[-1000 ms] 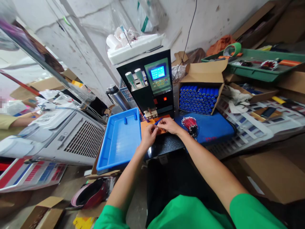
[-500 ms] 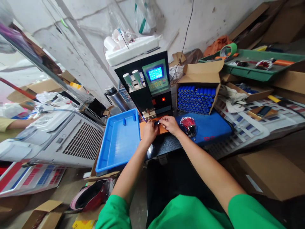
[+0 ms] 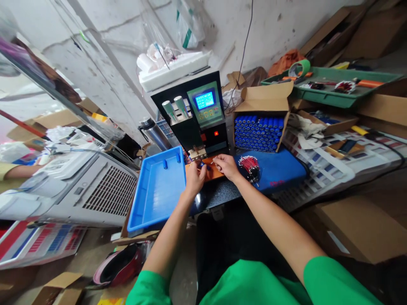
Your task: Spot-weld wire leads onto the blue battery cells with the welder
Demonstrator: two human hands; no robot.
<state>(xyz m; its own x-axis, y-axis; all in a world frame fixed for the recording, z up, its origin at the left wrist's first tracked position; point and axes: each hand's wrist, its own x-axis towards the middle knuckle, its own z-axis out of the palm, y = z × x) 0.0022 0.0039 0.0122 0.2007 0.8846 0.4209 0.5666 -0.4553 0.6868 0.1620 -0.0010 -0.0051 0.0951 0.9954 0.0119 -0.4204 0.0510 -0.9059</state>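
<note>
My left hand (image 3: 193,177) is closed round a small blue battery cell (image 3: 203,165), mostly hidden by the fingers, just below the welding head (image 3: 197,153) of a black spot welder (image 3: 208,123). To its right, my right hand (image 3: 227,166) pinches something small and pale at the fingertips, too small to make out. Both hands are over an orange board (image 3: 213,172) at the machine's foot. Beside my right hand a bundle of red and black wires (image 3: 249,166) with white ends lies on a blue mat (image 3: 282,169).
A blue tray (image 3: 155,195) on the left holds two blue cells. Behind the mat stands a cardboard box (image 3: 267,95) packed with blue cells. A steel flask (image 3: 155,132) stands behind the tray. Far right is a green tray (image 3: 333,101); at the left edge shows another person's arm (image 3: 23,170).
My hands have moved apart a little: the left has shifted left and turned, showing the blue cell more. My right hand keeps its pinch. The whole view has shifted slightly.
</note>
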